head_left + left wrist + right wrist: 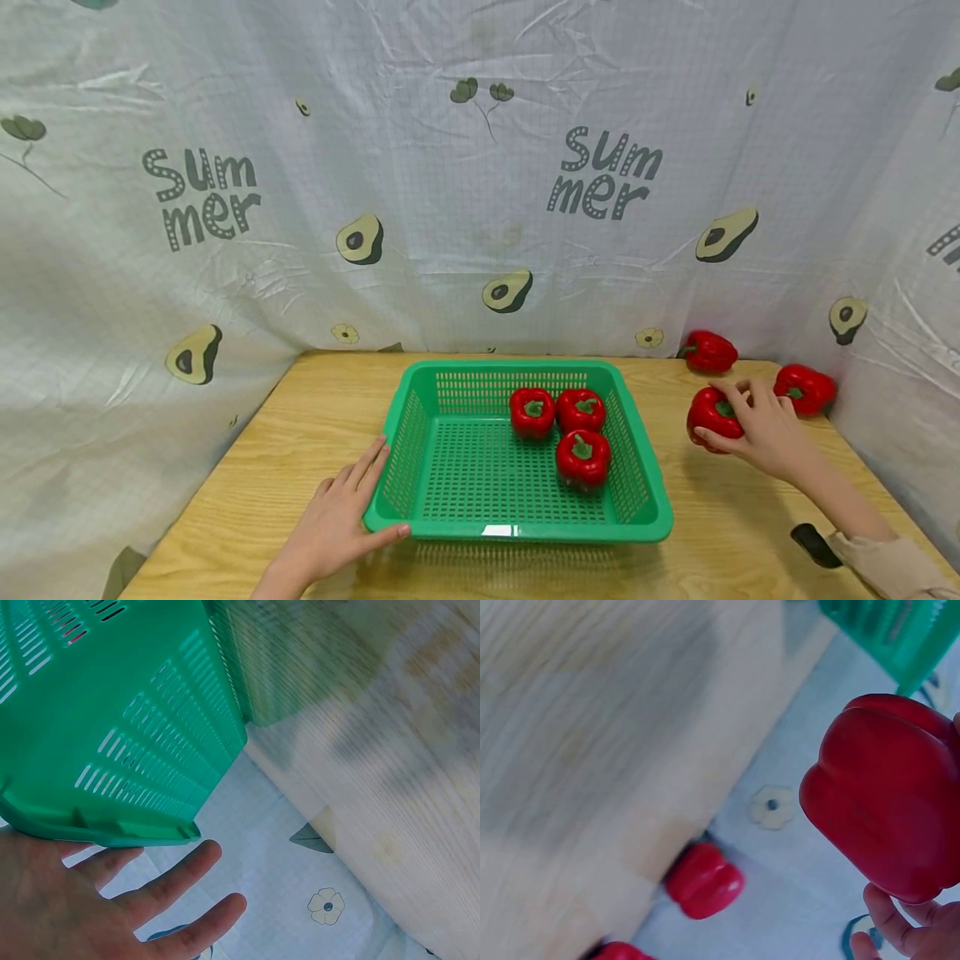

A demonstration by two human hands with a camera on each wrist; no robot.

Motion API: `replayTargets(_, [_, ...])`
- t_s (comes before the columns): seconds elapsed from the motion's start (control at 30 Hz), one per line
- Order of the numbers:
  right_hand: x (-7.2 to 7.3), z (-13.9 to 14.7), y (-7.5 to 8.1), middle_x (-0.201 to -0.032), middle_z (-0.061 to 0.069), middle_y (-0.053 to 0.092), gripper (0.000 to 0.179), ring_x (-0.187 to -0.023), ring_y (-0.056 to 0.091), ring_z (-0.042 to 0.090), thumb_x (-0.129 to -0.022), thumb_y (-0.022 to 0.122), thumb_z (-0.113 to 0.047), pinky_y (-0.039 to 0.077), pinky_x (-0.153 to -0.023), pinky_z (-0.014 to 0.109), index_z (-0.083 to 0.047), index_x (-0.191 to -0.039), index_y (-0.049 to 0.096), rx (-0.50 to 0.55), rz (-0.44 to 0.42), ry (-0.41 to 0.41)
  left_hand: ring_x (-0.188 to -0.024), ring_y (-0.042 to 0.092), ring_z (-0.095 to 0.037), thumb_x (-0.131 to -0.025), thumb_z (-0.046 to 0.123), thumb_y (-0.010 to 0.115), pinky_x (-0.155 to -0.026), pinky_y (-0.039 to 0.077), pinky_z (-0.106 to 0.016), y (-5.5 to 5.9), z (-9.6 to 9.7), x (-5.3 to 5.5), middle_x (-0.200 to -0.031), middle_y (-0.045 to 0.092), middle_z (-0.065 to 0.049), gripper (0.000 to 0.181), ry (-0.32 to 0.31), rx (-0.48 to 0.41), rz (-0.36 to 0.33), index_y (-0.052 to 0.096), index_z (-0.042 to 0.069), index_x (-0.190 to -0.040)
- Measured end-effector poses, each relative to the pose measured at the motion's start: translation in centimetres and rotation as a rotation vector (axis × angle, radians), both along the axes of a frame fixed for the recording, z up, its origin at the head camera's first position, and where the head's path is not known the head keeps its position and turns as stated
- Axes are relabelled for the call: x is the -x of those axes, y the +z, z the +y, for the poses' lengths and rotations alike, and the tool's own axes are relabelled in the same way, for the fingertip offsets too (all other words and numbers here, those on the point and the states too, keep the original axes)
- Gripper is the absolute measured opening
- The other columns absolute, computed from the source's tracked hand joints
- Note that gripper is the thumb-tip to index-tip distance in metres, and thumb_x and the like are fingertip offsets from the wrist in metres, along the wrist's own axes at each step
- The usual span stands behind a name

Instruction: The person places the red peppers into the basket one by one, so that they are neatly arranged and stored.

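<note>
My right hand (pixel 765 429) grips a red bell pepper (pixel 708 419) by its top and side, to the right of the basket. In the right wrist view this bell pepper (pixel 889 799) fills the right side, with fingers (pixel 892 922) curled at its lower end. My left hand (pixel 333 517) rests at the near left corner of the green plastic basket (pixel 517 531), fingers extended along its rim. The left wrist view shows that hand (pixel 112 907) under the rim with its fingers spread. Three red bell peppers (pixel 583 458) stand inside the basket's right half, stems up.
Two more bell peppers lie at the table's back right: one by the curtain (pixel 710 352), another near the right edge (pixel 805 390). A wooden table (pixel 277 442) carries everything. Printed cloth (pixel 420 167) hangs behind and at both sides. A black band (pixel 816 545) is at my right wrist.
</note>
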State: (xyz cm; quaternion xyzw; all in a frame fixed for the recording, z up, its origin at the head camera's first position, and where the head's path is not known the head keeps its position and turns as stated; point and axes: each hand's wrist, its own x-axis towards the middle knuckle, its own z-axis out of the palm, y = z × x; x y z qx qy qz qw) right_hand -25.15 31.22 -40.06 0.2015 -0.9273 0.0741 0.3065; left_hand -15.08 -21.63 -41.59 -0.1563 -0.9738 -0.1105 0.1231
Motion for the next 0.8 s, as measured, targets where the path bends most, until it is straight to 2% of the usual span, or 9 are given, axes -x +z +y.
replayTargets(0.23, [-1.1, -1.6, 1.6, -0.090, 0.014, 0.047, 0.070, -0.080, 0.045, 0.027, -0.058, 0.078, -0.042, 0.027, -0.065, 0.037, -0.004, -0.111, 0.053, 0.001, 0.009, 0.037, -0.112, 0.049, -0.034, -0.071, 0.062, 0.059, -0.080, 0.041, -0.056, -0.1, 0.1, -0.1, -0.147, 0.026, -0.005, 0.094, -0.007, -0.007, 0.000, 0.026, 0.010, -0.142])
replayTargets(0.47, [-2.0, -3.4, 2.9, -0.091, 0.011, 0.048, 0.070, -0.084, 0.046, 0.025, -0.057, 0.079, -0.042, 0.031, -0.068, 0.040, -0.009, -0.111, 0.052, -0.002, 0.013, 0.092, -0.112, 0.050, -0.034, -0.071, 0.062, 0.059, -0.079, 0.041, -0.055, 0.1, 0.1, -0.1, -0.148, 0.025, -0.004, 0.093, -0.003, -0.002, 0.009, 0.026, 0.011, -0.142])
replayTargets(0.8, [-3.1, -5.6, 4.6, -0.104, 0.011, 0.050, 0.070, -0.092, 0.047, 0.027, -0.059, 0.078, -0.044, 0.034, -0.073, 0.044, -0.007, -0.112, 0.053, -0.024, 0.016, 0.169, -0.112, 0.050, -0.034, -0.071, 0.063, 0.058, -0.079, 0.041, -0.055, 0.3, 0.1, -0.2, -0.148, 0.025, -0.004, 0.094, -0.003, 0.002, 0.004, 0.026, 0.010, -0.142])
